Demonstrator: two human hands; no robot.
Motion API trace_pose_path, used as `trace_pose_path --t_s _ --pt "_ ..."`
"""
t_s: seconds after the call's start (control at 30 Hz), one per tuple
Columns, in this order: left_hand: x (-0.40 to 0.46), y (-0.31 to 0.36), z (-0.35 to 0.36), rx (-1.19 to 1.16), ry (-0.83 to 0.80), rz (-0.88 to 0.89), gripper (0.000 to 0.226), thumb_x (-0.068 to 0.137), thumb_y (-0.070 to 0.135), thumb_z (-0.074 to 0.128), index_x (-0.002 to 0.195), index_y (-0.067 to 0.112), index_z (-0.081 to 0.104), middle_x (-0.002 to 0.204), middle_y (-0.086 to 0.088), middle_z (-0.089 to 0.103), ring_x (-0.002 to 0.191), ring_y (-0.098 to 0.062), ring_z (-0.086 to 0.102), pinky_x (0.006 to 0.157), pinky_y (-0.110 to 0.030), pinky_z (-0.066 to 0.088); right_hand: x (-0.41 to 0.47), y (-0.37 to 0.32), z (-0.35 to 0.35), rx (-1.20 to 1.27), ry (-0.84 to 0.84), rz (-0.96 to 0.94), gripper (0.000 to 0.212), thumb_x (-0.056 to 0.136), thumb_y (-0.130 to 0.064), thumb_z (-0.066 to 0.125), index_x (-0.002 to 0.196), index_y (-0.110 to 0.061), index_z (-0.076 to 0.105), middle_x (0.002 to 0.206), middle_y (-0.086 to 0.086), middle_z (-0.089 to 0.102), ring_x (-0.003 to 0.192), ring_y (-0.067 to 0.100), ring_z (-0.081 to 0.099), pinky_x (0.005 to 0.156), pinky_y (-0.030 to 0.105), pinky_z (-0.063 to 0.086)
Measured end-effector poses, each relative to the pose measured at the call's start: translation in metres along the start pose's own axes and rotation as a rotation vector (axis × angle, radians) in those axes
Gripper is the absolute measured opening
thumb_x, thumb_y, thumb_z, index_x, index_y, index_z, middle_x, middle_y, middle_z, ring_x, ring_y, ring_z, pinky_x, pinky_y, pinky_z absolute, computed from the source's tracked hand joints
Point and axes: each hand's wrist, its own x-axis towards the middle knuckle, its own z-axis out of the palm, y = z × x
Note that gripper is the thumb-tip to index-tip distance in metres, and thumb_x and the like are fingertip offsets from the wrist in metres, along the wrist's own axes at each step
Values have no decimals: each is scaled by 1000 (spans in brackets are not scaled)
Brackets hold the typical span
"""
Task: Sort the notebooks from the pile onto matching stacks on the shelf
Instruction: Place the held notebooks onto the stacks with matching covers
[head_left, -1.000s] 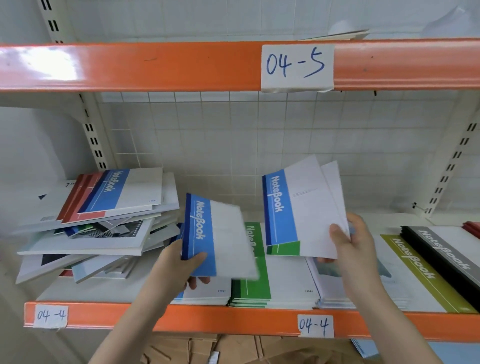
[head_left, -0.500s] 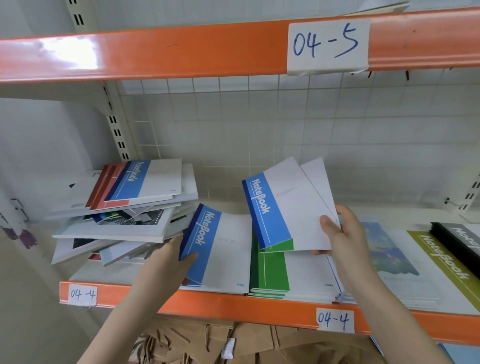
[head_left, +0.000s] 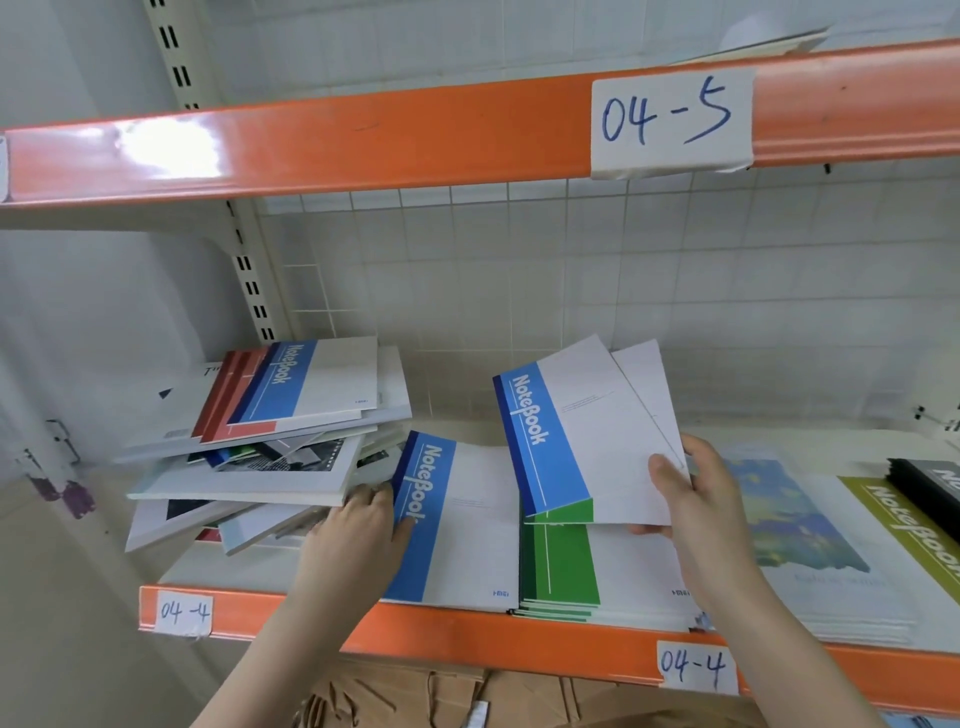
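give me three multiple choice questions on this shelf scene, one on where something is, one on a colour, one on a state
1. Where is the messy pile?
A. left end of the shelf
B. right end
C. on the floor

2. What colour band shows on the stack under the held notebooks?
A. red
B. green
C. black

3. What is the right hand doing?
A. resting empty
B. holding notebooks up, tilted
C. pressing a label

Answers:
1 A, the jumbled notebooks lie left of the neat stacks.
2 B, a green band runs down its cover.
3 B, its thumb pinches notebooks above the stacks, while the left hand rests on the blue notebook.
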Motion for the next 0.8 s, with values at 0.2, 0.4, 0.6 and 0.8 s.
trace_pose_path --t_s 0.2,0.4,0.6,0.8 --pt "16 4 19 -326 -37 -58 32 100 30 43 120 5 44 127 -11 54 116 -28 52 85 -33 44 -2 3 2 -4 11 13 21 98 -14 46 118 -21 48 107 -5 62 85 15 64 50 28 52" --pt "14 4 28 -348 16 -47 50 98 36 43 139 10 31 147 -2 34 138 -25 25 112 -35 25 -5 3 3 14 9 28 23 98 -10 45 119 -19 48 101 -10 61 80 13 63 44 25 52" --pt "14 -1 36 -448 51 -31 66 96 39 47 150 14 16 153 1 26 142 -25 18 115 -38 21 -6 2 8 17 -11 36 22 98 -10 45 117 -18 50 102 -9 61 81 15 63 45 27 51" --pt "24 -8 32 -543 -74 -7 80 93 37 54 152 20 2 157 4 15 146 -24 11 117 -44 20 -7 1 10 23 -21 40 24 97 -10 46 120 -15 50 102 -4 63 80 17 63 48 30 50"
